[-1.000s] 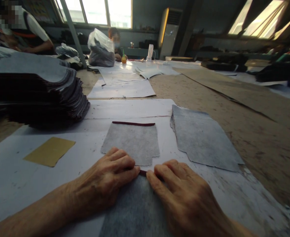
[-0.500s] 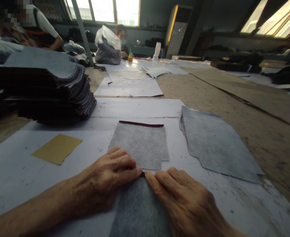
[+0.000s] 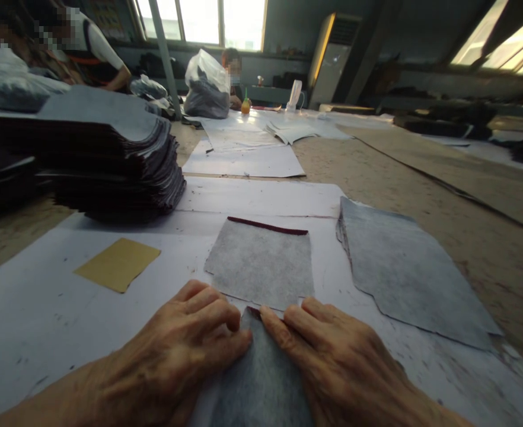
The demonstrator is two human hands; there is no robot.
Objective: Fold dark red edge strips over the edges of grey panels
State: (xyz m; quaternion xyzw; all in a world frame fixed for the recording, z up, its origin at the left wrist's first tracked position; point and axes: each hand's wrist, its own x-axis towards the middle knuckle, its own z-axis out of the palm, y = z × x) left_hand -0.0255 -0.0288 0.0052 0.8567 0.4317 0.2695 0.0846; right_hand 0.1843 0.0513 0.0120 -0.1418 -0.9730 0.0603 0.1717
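Note:
A grey-backed sheet of leather-like material (image 3: 261,379) lies before me, a narrow dark red strip showing at its top edge. My left hand (image 3: 177,338) is at its left side, fingers curled and thumb tip against the sheet near that edge. From the other side my right hand (image 3: 337,356) presses its fingers down on the dark red edge, index fingertip at the fold. Just beyond my hands rests a second grey piece (image 3: 261,261), flat, with a folded dark red strip along its far edge. The sheet's lower part runs out of view.
White paper (image 3: 123,320) covers the work surface. A tan card (image 3: 119,264) lies at left, in front of a tall stack of grey-topped dark sheets (image 3: 123,160). More grey pieces (image 3: 413,273) are piled at right. Farther back are a plastic bag (image 3: 207,86) and people.
My left thumb and fingers have drawn back slightly from the edge, exposing its left corner. The right hand remains on the fold. The whole view has shifted, moving the surroundings rightward.

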